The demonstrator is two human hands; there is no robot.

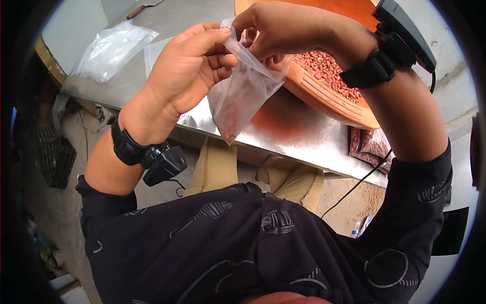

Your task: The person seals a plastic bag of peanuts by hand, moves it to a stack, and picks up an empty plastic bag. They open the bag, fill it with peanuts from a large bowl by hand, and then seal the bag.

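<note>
A clear plastic bag [243, 96] hangs between my two hands, its lower corner pointing down and looking reddish inside. My left hand [195, 63] pinches the bag's upper edge between thumb and forefinger, the other fingers curled. On the other side of the mouth, my right hand [266, 33] has its fingers bent around the plastic; some fingertips are hidden. Just beyond the bag, partly under my right forearm, stands an orange basin [316, 96] with red-skinned peanuts [329, 73] in it.
Flat clear bags [116, 48] lie at the left of the metal table [293, 139]. Filled peanut bags [373, 144] sit at its right edge. A wooden-handled tool [135, 11] is at the back. A black crate [55, 157] is on the floor. A cable [349, 190] runs by my right arm.
</note>
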